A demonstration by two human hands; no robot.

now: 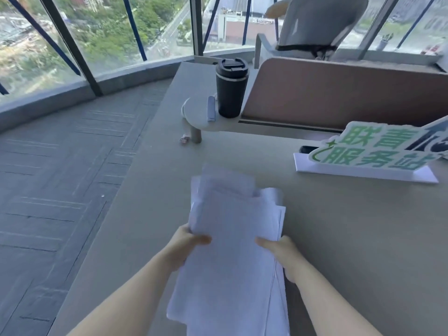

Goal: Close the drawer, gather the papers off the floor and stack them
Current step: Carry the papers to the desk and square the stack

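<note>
An uneven bundle of white papers (pixel 232 238) lies over the beige desk (pixel 339 238), its sheets fanned and out of line at the far end. My left hand (pixel 186 243) grips the bundle's left edge with the thumb on top. My right hand (pixel 281 251) holds its right edge the same way. No drawer shows in the head view.
A black travel mug (pixel 231 88) and a pale pen-like item (pixel 211 108) stand on a small raised shelf (pixel 194 112). A green-lettered sign (pixel 373 151) sits at the right. A brown partition (pixel 339 93) and a grey chair (pixel 315 23) lie behind. Grey carpet (pixel 60 178) spreads left of the desk edge.
</note>
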